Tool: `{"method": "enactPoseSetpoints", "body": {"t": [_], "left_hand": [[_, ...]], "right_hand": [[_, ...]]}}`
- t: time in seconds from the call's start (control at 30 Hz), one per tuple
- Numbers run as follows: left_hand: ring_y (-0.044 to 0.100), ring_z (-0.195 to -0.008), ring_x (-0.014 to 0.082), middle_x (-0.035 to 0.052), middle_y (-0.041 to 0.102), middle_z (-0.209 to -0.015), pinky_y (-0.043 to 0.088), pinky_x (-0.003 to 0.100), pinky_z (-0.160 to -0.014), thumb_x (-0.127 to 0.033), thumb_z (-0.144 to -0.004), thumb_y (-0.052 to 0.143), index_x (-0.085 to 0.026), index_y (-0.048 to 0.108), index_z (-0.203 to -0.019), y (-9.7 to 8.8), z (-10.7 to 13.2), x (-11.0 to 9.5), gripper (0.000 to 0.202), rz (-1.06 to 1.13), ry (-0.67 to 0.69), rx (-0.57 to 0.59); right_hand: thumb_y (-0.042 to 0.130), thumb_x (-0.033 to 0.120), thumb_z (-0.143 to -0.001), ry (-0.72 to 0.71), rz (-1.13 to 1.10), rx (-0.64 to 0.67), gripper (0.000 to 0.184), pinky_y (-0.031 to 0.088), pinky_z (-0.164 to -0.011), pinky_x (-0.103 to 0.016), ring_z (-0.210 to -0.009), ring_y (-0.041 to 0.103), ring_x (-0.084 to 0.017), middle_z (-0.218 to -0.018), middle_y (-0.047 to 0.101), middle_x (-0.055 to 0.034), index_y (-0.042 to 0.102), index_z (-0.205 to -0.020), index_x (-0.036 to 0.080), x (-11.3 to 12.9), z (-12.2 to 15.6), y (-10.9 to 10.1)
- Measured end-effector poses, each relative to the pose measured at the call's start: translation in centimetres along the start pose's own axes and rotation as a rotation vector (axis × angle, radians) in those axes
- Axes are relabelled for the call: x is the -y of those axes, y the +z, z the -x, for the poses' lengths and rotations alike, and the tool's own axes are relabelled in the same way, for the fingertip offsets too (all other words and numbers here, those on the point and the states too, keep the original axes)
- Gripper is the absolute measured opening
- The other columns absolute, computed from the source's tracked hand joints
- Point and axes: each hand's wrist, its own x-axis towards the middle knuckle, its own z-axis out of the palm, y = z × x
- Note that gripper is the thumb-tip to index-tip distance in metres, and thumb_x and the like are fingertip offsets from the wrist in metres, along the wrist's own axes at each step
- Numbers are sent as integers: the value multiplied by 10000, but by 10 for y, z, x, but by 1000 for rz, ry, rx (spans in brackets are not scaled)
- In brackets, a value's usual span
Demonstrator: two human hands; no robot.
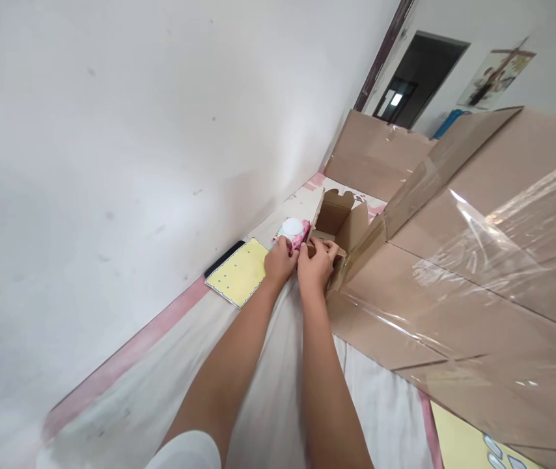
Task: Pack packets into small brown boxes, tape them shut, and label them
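Note:
My left hand (279,260) is closed on a small pink and white pack (293,232) lying on the cloth-covered surface (268,365). Beside it, my right hand (315,263) pinches the near flap of a small open cardboard box (339,220). The box's lid stands up, and its inside is partly hidden by my fingers. Both hands touch each other at the box's near edge.
A yellow dotted sheet (239,273) and a dark flat object (224,258) lie by the white wall (136,143). Large taped cardboard cartons (478,273) crowd the right side. Another carton (375,156) stands behind. A dark doorway (419,78) is far back.

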Motion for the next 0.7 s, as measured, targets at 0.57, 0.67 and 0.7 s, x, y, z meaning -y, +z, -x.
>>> {"method": "enactPoseSetpoints", "body": {"t": [0.57,0.67,0.7], "left_hand": [[574,-1224,332,203,516,-1361,467,415,-1033,-459,-927,555,-127,306,-1555,5,-2,0,753,-101,-1,-112],[538,-1285,346,222,463,-1432,449,424,-1070,-371,-906,589,-124,324,-1547,7,-1,-3,736,-111,-11,-135],[509,-1324,355,227,432,-1472,431,434,-1095,-334,-903,587,-128,336,-1542,8,-1,-4,717,-118,-16,-146]], "right_hand": [[595,394,-930,82,209,249,411,511,-964,-470,-964,686,-280,-1409,432,-162,695,-1285,212,18,-2,-20],[578,360,-942,69,185,213,369,503,-981,-463,-1015,672,-283,-1428,437,-155,722,-1256,230,15,-2,-17],[571,345,-945,61,173,194,363,499,-990,-460,-1034,666,-285,-1425,445,-155,728,-1250,226,14,-1,-15]]}}
